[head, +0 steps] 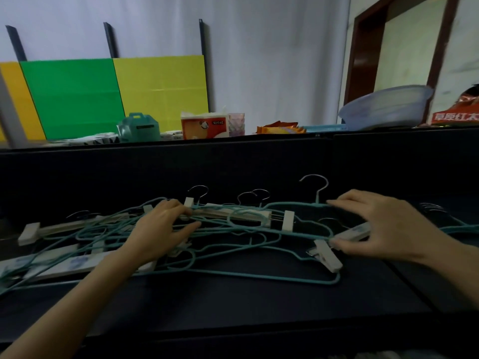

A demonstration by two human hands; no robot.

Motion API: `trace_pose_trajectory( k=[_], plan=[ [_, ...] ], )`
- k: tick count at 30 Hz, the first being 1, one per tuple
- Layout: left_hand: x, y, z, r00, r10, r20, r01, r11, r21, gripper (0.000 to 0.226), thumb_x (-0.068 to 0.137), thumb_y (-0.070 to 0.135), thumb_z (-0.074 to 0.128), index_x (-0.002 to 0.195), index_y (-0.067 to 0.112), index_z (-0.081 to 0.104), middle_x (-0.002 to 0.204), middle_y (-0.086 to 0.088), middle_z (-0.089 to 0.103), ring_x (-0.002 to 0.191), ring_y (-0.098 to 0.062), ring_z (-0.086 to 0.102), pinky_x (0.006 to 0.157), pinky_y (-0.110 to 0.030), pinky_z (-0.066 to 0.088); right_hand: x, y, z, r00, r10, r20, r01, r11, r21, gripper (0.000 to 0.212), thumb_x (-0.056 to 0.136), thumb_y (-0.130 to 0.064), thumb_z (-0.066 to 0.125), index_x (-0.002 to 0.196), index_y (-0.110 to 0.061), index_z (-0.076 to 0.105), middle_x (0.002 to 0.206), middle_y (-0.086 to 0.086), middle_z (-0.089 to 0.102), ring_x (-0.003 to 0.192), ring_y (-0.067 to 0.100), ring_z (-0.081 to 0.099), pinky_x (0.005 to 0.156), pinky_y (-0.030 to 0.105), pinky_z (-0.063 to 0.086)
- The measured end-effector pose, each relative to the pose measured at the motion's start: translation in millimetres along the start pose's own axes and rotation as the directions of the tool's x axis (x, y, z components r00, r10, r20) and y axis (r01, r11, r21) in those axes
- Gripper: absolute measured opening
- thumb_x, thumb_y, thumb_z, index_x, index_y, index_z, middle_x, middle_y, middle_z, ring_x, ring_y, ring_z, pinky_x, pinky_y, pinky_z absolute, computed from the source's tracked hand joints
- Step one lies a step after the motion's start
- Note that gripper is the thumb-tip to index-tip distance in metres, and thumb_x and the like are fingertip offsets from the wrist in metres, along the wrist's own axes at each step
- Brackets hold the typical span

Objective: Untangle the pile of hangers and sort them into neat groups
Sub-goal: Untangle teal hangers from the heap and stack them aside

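A tangled pile of hangers (233, 238) lies across the black table (233, 301): teal wire hangers (293, 204) mixed with white clip hangers (248, 216). My left hand (160, 230) reaches into the middle of the pile, with its fingers and thumb pinching teal wires beside a white bar. My right hand (375, 226) is at the pile's right end. Its fingers lie over a teal hanger's shoulder and its thumb is under a white clip bar (353, 233). A loose white clip (328, 256) sits just left of that thumb.
More hanger hooks (432, 208) show at the far right behind my right hand. A black divider panel (233, 161) stands behind the pile. Beyond it are a tissue pack (204, 125), a teal box (138, 126) and a blue basin (383, 107).
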State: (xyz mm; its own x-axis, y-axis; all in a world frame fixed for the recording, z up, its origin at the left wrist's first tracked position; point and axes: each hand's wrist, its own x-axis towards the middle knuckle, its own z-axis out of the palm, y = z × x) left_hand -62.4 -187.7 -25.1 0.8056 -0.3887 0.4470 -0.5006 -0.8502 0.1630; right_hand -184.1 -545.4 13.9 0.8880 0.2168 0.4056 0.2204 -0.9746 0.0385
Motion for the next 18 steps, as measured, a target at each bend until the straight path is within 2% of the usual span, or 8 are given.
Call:
trace_pose_trajectory(
  k=[4,7,13,18],
  plan=[
    [8.1,-16.6,1.5,0.975,-0.111,0.194,0.099,0.993,0.07,0.088,0.07,0.075,0.036,0.139,0.021,0.035,0.146,0.0,0.035,0.133,-0.018,0.032,0.108,-0.036,0.032,-11.0,15.9,-10.4,0.992,0.12,-0.043,-0.118,0.992,0.05,0.09,0.055,-0.08,0.036,0.13,-0.031,0.051,0.119,-0.019,0.051,0.092,0.001,0.047,0.069,0.022,0.037],
    [11.4,-25.0,6.5,0.946,-0.129,0.298,0.105,0.99,0.095,0.097,0.069,0.076,0.044,0.146,0.023,0.02,0.154,0.003,0.019,0.14,-0.018,0.019,0.113,-0.036,0.021,-16.0,22.3,-12.8,0.982,0.181,-0.05,-0.178,0.982,0.071,0.088,0.055,-0.078,0.038,0.128,-0.031,0.053,0.113,-0.019,0.05,0.086,0.002,0.047,0.066,0.022,0.035],
    [21.9,-30.8,9.0,0.951,-0.121,0.286,0.094,0.99,0.107,0.099,0.067,0.074,0.054,0.144,0.019,0.026,0.148,-0.001,0.027,0.135,-0.021,0.025,0.11,-0.036,0.026,-18.3,23.4,-12.4,0.973,0.227,-0.031,-0.222,0.968,0.117,0.087,0.054,-0.077,0.04,0.126,-0.031,0.054,0.11,-0.02,0.049,0.088,0.003,0.049,0.071,0.026,0.039],
    [27.3,-30.7,9.0,0.95,-0.141,0.277,0.142,0.99,0.018,0.097,0.059,0.068,0.069,0.137,0.019,0.036,0.129,-0.001,0.037,0.122,-0.021,0.032,0.105,-0.036,0.031,-15.8,18.6,-10.7,0.975,0.22,-0.023,-0.216,0.968,0.124,0.084,0.056,-0.076,0.042,0.126,-0.032,0.053,0.108,-0.023,0.048,0.08,-0.005,0.048,0.065,0.014,0.034]
  ],
)
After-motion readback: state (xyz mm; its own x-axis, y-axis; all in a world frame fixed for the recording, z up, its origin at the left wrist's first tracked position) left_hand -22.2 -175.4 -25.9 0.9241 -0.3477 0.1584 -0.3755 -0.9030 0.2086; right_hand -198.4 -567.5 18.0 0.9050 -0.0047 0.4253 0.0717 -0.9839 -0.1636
